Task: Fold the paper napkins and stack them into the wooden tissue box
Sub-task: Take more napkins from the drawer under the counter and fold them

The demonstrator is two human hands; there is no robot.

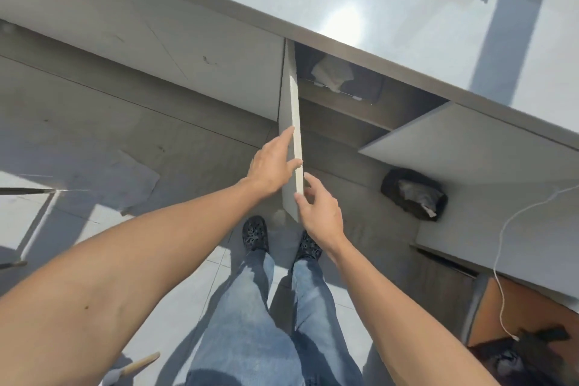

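Head view: my left hand and right hand lie open-fingered against the cabinet door, while napkins, at one o'clock inside, look light, limp, tearable, best pinched at corners.

Crumpled white paper in the cabinet's dark shelf, partly shadowed, indistinct.

Bare forearms, blue jeans, dark perforated clogs

I see a pale grey flat cabinet door, faded blue denim jeans, black patterned shoes, and a white crumpled napkin.
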